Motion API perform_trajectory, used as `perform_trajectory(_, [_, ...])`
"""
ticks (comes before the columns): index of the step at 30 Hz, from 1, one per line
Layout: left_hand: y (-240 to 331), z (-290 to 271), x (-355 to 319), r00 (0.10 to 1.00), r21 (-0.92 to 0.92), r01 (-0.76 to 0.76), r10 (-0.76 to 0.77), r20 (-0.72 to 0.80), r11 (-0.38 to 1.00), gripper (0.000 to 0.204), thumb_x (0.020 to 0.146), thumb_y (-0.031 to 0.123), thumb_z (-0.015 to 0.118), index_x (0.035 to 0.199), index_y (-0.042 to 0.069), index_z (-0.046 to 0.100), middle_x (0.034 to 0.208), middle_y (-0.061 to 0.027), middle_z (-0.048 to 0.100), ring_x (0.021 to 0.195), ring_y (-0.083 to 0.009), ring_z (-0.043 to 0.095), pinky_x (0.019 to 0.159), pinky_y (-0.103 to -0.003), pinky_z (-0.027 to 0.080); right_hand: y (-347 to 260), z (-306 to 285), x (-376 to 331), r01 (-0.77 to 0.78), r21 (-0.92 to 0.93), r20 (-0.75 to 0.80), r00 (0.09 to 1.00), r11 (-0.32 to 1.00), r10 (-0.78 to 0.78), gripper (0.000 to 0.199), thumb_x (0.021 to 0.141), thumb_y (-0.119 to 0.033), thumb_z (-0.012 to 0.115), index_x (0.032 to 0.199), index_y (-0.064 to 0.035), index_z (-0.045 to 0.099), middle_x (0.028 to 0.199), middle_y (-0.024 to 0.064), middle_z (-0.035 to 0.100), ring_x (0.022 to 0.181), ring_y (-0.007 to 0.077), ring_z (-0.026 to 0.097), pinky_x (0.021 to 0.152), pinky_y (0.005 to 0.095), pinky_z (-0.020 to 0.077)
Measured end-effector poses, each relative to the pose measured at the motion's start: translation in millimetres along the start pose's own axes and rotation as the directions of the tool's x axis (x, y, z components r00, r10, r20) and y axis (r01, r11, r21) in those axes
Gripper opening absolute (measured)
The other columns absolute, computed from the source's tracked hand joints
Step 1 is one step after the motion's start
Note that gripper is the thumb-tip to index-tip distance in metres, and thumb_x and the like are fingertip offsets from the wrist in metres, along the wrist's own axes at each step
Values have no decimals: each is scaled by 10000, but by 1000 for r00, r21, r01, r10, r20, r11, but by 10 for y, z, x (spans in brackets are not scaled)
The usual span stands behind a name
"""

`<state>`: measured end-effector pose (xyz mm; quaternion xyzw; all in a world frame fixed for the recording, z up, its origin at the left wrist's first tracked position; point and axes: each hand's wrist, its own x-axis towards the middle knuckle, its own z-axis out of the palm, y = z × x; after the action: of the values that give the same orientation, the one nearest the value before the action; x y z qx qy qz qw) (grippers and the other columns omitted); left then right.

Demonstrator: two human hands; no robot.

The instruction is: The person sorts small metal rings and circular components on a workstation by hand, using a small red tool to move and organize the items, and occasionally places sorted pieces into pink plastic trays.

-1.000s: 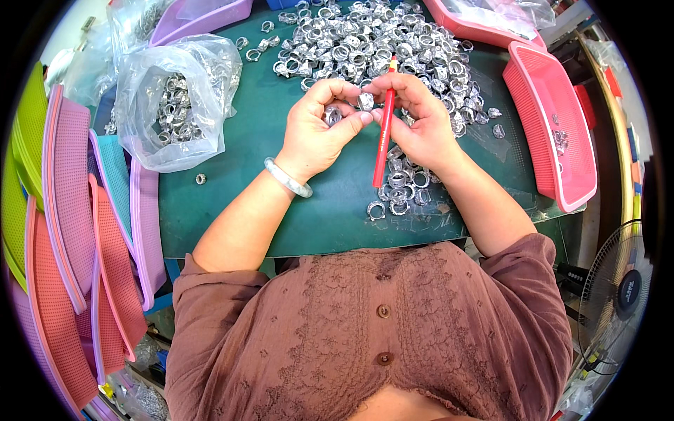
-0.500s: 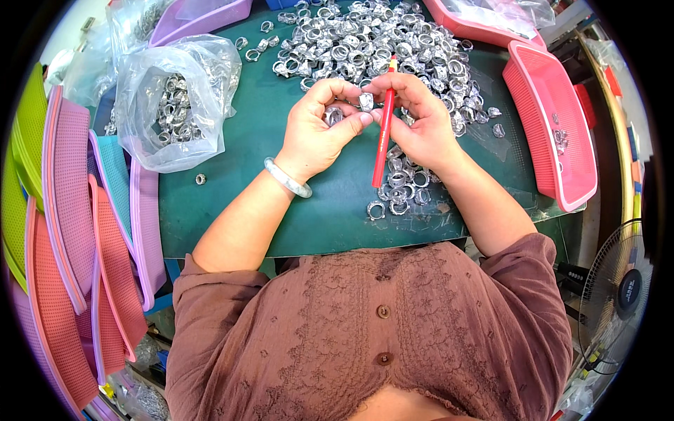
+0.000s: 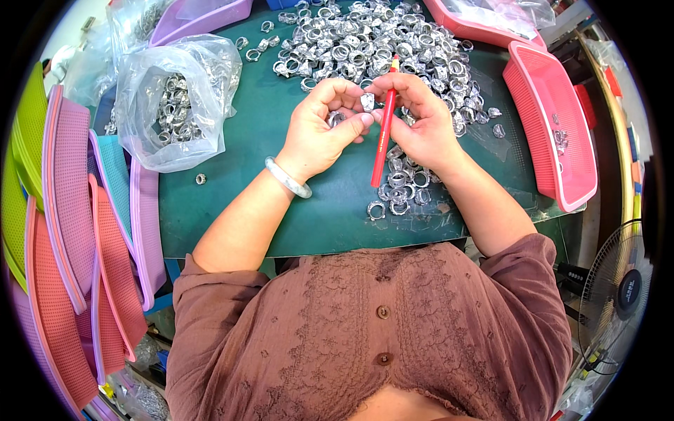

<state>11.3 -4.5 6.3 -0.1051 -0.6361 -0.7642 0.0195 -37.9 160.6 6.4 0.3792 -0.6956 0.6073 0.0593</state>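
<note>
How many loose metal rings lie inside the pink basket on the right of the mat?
About 4, in a small cluster on the floor of the pink basket near its outer wall; they overlap, so one more may be hidden.

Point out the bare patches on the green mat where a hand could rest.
Bare green mat lies between the plastic bag and the left hand, and along the near edge below both wrists. It is crowded at the far ring pile and under the right hand.

Green mat (image 3: 309,217), heaped metal rings (image 3: 365,35), ring-filled plastic bag (image 3: 172,105), pink basket (image 3: 554,126)
</note>
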Motion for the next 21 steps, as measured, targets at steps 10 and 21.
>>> perform_trajectory(10, [-20, -11, 1, 999, -4, -44, 44, 20, 999, 258, 802, -19, 584, 1029, 38, 477, 826, -37, 548, 704, -96, 571, 582, -215, 486, -6, 0, 4, 13, -11, -8, 1000, 1000, -13, 359, 721, 25, 627, 1061, -39, 533, 955, 68, 612, 777, 123, 587, 675, 245, 476])
perform_trajectory(21, [-46, -17, 5, 998, -12, -55, 55, -2, 998, 208, 819, 20, 582, 1006, 42, 492, 849, -41, 564, 692, -74, 551, 564, -201, 473, -1, 1, -4, 15, -26, 6, 1000, 1000, -15, 364, 716, 40, 604, 1062, -45, 533, 969, 71, 609, 796, 139, 598, 678, 252, 479])
